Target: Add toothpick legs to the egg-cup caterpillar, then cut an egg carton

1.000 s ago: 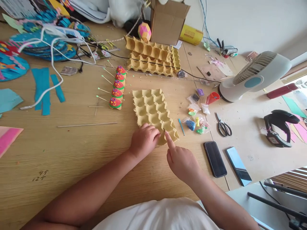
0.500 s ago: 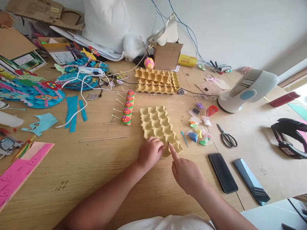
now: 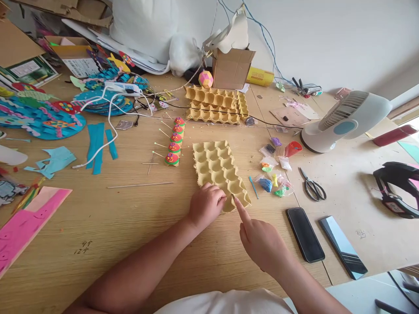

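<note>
A pale yellow egg tray (image 3: 214,165) lies flat on the wooden table, cups facing up. My left hand (image 3: 207,205) rests on its near left part, with curled fingers gripping the cardboard between the cups. At the tray's near right side is my right hand (image 3: 262,240), its index finger stretched forward along the cardboard and its other fingers folded under. A small dark tip shows at that fingertip; what my right hand holds is hidden beneath it. Beyond the tray to the left stands a row of red and green caterpillar figures (image 3: 174,146) on a strip of cups.
On the right are clay packets (image 3: 265,185), scissors (image 3: 313,186), a black phone (image 3: 305,235), a dark glossy slab (image 3: 343,246) and a white fan (image 3: 347,120). More egg trays (image 3: 212,115) are stacked behind. A thin stick (image 3: 140,185) and blue paper strips (image 3: 95,148) lie left.
My right hand has shifted slightly right, its index fingertip sliding a little along the tray. My left hand keeps its grip. The whole view has shifted slightly.
</note>
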Available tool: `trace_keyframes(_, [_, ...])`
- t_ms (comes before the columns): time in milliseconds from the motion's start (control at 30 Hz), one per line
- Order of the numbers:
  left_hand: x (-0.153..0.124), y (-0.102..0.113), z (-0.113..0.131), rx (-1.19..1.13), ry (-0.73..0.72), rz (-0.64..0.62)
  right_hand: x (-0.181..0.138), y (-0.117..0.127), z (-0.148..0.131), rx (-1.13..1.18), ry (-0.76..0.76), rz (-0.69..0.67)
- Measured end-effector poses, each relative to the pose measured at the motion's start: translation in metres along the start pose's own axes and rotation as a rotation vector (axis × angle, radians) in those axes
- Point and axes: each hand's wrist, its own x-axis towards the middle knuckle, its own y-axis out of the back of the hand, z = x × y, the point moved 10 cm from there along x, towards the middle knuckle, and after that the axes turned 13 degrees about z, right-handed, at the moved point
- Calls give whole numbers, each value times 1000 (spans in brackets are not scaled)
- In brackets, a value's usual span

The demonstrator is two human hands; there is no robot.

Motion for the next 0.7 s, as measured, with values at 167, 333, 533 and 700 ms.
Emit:
trace_keyframes(167, [0, 2, 1, 35, -9, 9, 15, 5, -2, -13, -9, 17])
trace_keyframes(333, [0, 2, 1, 17, -6, 21, 4, 0, 0, -12, 1, 2])
trace_keyframes(533, [0, 1, 1, 39, -22, 19, 12, 2, -3, -36, -25, -2])
trace_keyframes(700, [0, 2, 1, 22, -19, 12, 6, 3, -1, -10, -25, -30])
